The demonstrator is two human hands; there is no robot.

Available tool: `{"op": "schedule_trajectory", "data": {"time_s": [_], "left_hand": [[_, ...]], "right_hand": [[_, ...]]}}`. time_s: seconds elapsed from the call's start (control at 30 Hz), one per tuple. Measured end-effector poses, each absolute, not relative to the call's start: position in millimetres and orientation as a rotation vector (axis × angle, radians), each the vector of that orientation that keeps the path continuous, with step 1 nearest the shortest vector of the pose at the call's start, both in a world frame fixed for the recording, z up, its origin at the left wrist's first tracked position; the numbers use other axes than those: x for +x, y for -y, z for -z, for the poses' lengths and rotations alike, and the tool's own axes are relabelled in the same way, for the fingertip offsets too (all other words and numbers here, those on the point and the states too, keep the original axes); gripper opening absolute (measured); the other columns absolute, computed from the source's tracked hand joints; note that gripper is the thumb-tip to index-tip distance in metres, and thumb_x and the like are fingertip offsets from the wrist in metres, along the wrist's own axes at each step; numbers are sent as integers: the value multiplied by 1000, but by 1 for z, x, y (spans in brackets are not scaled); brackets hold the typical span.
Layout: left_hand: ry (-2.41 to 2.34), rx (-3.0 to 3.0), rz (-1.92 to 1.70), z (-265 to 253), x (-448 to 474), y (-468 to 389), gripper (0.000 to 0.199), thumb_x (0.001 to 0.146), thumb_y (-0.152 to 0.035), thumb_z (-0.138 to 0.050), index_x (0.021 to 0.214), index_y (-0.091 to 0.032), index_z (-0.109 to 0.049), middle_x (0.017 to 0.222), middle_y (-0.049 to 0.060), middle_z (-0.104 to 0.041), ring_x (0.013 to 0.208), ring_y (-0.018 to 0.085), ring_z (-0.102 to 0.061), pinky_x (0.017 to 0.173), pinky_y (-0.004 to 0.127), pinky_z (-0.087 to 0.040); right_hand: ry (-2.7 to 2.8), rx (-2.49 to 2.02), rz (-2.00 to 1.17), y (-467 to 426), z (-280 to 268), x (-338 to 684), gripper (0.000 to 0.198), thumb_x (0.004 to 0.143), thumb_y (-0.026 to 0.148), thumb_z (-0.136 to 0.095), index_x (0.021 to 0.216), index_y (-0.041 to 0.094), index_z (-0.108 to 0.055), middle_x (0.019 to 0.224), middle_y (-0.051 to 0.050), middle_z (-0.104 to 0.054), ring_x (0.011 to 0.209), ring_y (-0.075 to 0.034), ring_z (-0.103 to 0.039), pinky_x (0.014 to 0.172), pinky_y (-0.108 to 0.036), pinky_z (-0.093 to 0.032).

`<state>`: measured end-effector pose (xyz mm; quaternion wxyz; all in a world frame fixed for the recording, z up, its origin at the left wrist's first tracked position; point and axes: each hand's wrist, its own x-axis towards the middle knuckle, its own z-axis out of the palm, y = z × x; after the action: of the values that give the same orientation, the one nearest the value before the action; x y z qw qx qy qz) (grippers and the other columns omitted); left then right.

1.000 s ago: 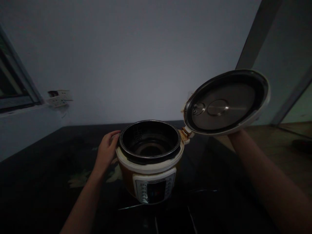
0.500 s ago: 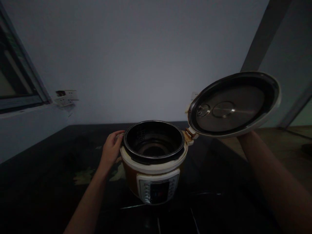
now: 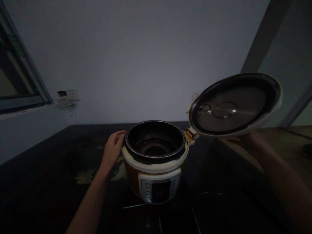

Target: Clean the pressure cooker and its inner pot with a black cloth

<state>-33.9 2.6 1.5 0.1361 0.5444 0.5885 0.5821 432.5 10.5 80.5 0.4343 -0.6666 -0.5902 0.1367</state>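
The only camera rides on the person's head, I notice, facing forward and tipped down across the dark tabletop (image 3: 48, 162) toward the pale wall (image 3: 136, 58) filling the upper frame. It sits close above the rice cooker (image 3: 156, 167) at lower centre, and takes in widely, from the window (image 3: 19, 71) at upper left to the floor (image 3: 298, 141) at right.

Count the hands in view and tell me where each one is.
2: the left hand is at the left side of the cooker; the right hand, blurred and partly hidden, is under the raised lid.
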Motion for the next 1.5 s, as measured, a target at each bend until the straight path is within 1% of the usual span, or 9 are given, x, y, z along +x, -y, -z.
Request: {"op": "schedule_trajectory", "data": {"time_s": [0.07, 0.17, 0.33, 0.47, 0.6, 0.7, 0.9, 1.17, 1.5], "left_hand": [[-1709, 1589, -1681, -2, -34, -3, 48, 82, -52, -48, 107, -15, -65, 115, 13, -66, 109, 27, -61, 100, 43, -45], [-1721, 1601, -1667, -2, -34, -3, 46, 82, -52, -48, 105, -16, -66, 115, 12, -66, 109, 27, -61, 99, 43, -45], [-1774, 1670, -1697, -4, -32, 2, 45, 83, -50, -46, 103, -15, -66, 111, 13, -66, 108, 27, -61, 99, 41, -45], [-1938, 1803, -1710, -17, -35, 11, 36, 83, -43, -47, 102, -19, -67, 112, 11, -66, 111, 26, -60, 100, 40, -44], [-2073, 1848, -1542, -42, -38, 14, 38, 85, -41, -43, 105, -19, -67, 107, 10, -71, 97, 25, -65, 88, 36, -49], [-2286, 1986, -1078, -61, -37, 5, 42, 88, -40, -38, 108, -16, -67, 106, 14, -72, 96, 26, -67, 84, 35, -48], [-2334, 2087, -547, -80, -35, -24, 34, 82, -46, -53, 81, -17, -72, 86, 18, -73, 83, 30, -67, 73, 35, -46], [-2240, 2118, -173, -97, -32, -39, 36, 71, -50, -66, 51, -20, -63, 52, 9, -62, 66, 24, -62, 68, 32, -44], [-2193, 2093, -147, -103, -24, -41, 10, 67, -21, -64, 69, -17, -73, 61, 8, -69, 67, 22, -65, 69, 30, -46]], "right_hand": [[1273, -1502, -717, 3, -62, 455, 43, 96, 51, -38, 112, 30, -72, 129, -24, -60, 103, -23, -67, 76, -37, -48], [1218, -1585, -842, 34, -29, 476, 21, 80, 55, -64, 90, 41, -75, 116, -19, -67, 93, -24, -68, 80, -40, -47], [1770, -1554, -1040, 84, -20, 438, 41, 77, 70, -57, 91, 35, -74, 93, -15, -71, 84, -26, -68, 73, -39, -52], [2129, -1386, -851, 92, -56, 375, 42, 88, 59, -48, 100, 25, -70, 92, -7, -72, 81, -22, -66, 71, -34, -52], [2316, -1369, -76, 60, -92, 320, 31, 96, 30, -41, 103, 19, -70, 106, -9, -72, 100, -23, -66, 87, -35, -49], [2383, -1624, 378, 24, -107, 285, 38, 101, 29, -33, 111, 17, -68, 110, -13, -71, 102, -28, -67, 83, -37, -50], [2450, -1776, 386, -25, -110, 249, 31, 95, 21, -48, 112, 8, -69, 113, -24, -69, 109, -32, -65, 87, -37, -50], [2493, -1944, 327, -43, -103, 246, 33, 95, 36, -57, 117, 12, -64, 121, -13, -66, 112, -23, -63, 95, -45, -50], [2464, -1962, 257, -51, -105, 250, 40, 93, 42, -58, 122, 14, -60, 126, -12, -61, 114, -24, -60, 99, -48, -48]]}}
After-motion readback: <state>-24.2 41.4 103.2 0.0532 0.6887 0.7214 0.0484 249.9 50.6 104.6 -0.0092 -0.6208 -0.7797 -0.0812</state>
